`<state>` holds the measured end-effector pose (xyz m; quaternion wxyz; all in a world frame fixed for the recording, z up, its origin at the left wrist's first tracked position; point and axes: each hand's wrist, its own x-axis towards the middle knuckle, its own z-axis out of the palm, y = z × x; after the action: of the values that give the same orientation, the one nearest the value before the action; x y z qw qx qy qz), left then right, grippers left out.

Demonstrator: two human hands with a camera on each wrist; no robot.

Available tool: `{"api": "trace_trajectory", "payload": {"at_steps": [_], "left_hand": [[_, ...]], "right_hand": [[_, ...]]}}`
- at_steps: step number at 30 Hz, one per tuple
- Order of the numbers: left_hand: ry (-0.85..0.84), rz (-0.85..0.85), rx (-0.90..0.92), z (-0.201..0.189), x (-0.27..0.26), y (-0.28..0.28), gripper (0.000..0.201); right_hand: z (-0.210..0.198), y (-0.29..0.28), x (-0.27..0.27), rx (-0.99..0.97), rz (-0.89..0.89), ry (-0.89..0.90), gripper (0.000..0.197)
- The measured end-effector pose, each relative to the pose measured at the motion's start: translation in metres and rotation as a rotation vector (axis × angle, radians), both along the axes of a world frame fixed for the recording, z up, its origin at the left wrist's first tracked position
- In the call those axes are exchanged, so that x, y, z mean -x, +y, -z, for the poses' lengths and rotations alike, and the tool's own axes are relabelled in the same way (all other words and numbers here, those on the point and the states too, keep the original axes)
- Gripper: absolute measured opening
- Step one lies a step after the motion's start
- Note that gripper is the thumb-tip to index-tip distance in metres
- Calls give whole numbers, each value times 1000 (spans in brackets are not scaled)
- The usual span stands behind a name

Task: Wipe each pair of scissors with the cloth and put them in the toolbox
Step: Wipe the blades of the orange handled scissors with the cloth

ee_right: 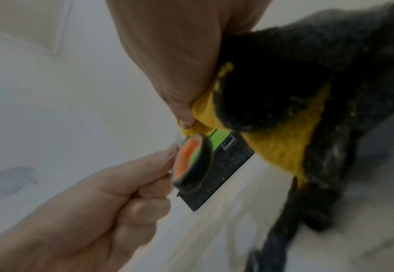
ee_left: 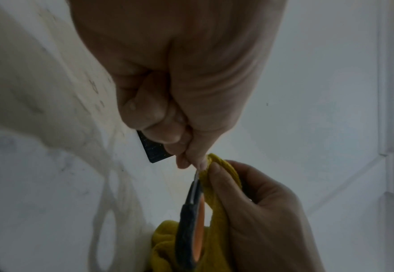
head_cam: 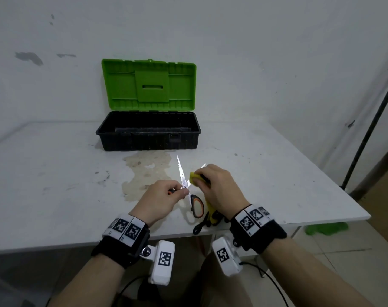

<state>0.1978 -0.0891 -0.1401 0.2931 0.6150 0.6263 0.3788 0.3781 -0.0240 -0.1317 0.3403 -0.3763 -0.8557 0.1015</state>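
Two hands work just in front of the open black plastic toolbox with its green lid [head_cam: 148, 131]. Nearer its left end, the left hand [head_cam: 161, 199] curls tightly round one handle of the orange-and-black steel scissors [head_cam: 184, 180], apparently steadying them with the blades spread. To the right, the right hand [head_cam: 219, 187] pinches the yellow-and-black cloth [head_cam: 194, 177] around one blade, seemingly wiping it. Nothing appears to lie inside the toolbox yet.

No legible text; only square black-and-white coded markers on the wrist bands [head_cam: 126, 228]
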Motion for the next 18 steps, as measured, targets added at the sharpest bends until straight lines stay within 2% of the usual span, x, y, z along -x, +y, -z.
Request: {"api": "trace_trajectory", "payload": {"at_steps": [4,7,11,15,18], "left_hand": [[65,-1,-8,0,2,-2,29],[109,-1,-14,-2,2,-1,29],[209,23,-52,-8,-1,0,26],[281,15,-65,-9,-1,-3,26],[257,10,-48,-9,1,-5,27]], "right_hand": [[-7,19,-8,12,172,92,16],[-13,9,-4,-11,110,104,15],[-6,-6,9,8,38,-15,15],[-11,13,-2,86,197,5,19],[-19,25,-16,102,312,61,18]]}}
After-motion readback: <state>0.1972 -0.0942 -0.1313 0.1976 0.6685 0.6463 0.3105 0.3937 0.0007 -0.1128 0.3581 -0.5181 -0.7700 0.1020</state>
